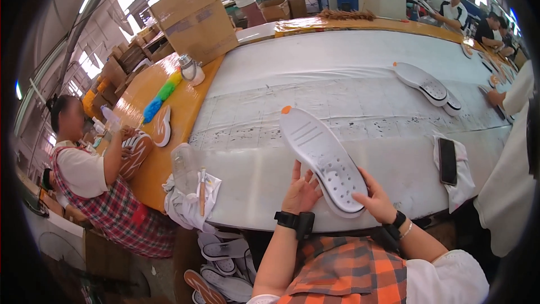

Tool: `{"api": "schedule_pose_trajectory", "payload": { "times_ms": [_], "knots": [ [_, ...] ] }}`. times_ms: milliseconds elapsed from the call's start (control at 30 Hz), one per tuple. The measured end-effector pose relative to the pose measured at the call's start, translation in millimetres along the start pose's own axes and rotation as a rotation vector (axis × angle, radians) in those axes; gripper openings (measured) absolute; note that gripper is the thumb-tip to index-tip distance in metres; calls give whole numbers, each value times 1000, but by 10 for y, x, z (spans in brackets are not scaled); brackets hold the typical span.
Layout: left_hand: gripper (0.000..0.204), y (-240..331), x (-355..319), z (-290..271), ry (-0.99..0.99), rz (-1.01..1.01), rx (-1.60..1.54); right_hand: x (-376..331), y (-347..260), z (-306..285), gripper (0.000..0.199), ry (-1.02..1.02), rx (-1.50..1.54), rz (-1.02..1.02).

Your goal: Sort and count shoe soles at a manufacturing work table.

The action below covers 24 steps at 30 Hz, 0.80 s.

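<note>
Head view: the right hand (379, 201) pinches the white sole (331, 160) near its heel, over the table (259, 197); the left hand (301, 194) is spread just beside it. The sole looks light and bendy, best held by its edges.

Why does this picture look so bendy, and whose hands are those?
It's taken by a wide camera on the head of a person in an orange checked apron, looking down; such a lens bends straight edges. There's no robot, just that person's bare hands. The right hand holds a white shoe sole; the left hand is open beside it, though I can't tell whether it's touching. On the table are a black phone, a brush and a clear bottle.
</note>
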<state>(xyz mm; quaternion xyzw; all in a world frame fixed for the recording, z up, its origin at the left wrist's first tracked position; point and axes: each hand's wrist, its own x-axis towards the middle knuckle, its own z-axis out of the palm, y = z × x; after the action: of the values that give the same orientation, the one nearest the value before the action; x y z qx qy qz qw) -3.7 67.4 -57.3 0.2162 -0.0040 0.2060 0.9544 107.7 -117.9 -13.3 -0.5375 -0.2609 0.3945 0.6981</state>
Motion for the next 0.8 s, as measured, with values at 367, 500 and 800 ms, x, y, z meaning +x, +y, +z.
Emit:
{"api": "schedule_pose_trajectory", "payload": {
  "times_ms": [367, 500, 800],
  "knots": [
    [63, 52, -34, 71, -108, 18, -31, 203, 25, -148, 53, -129, 620, 366],
    [61, 0, -35, 28, -146, -16, -66, 141, 21, -177, 57, -203, 609, 369],
    [54, 32, -28, -7, -139, -56, -101, 109, -267, 25, 58, 13, 333, -27]
  ]
}}
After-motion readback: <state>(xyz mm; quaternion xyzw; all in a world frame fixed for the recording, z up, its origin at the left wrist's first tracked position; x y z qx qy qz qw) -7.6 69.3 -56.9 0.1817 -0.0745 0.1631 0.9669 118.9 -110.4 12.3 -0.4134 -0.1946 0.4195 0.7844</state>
